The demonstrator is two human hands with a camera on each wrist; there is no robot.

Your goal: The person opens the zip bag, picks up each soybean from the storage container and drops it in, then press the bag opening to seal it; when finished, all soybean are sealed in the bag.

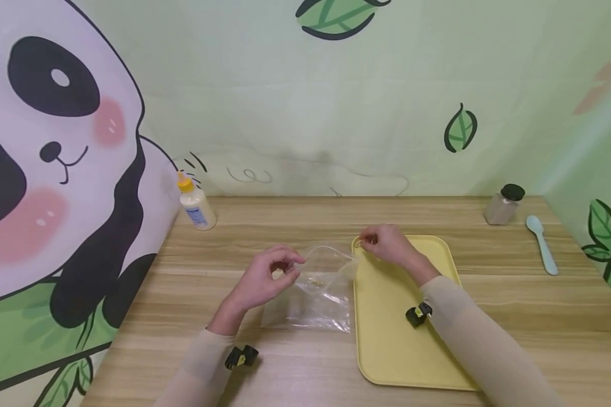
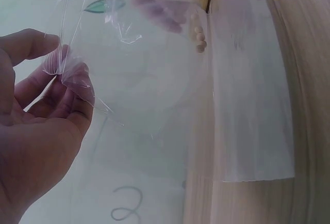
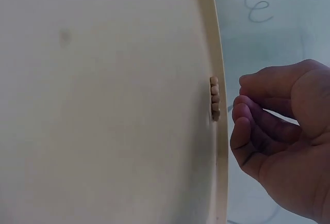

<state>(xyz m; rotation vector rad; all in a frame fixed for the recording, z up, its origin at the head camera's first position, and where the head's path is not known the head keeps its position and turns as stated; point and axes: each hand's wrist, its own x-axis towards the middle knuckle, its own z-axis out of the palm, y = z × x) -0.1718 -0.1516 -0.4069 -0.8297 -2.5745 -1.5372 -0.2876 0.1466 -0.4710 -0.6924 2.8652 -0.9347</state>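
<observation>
My left hand (image 1: 266,278) pinches the open edge of a clear plastic zip bag (image 1: 313,310) between thumb and fingers, lifting that edge while the rest lies on the table. A few small round beige beads (image 2: 200,43) show through the plastic in the left wrist view; whether they lie inside it is unclear. Over the far left corner of the yellow tray (image 1: 392,345) is my right hand (image 1: 389,246), fingers curled and fingertips drawn together. Nothing shows between those fingertips. Several similar beads (image 3: 215,100) line the tray's rim beside them in the right wrist view.
A white bottle with a yellow cap (image 1: 197,209) stands at the back left. Toward the back right are a clear jar with a black lid (image 1: 501,206) and a light blue spoon (image 1: 542,246). A printed cloth wall (image 1: 305,141) rises behind the wooden table (image 1: 295,367).
</observation>
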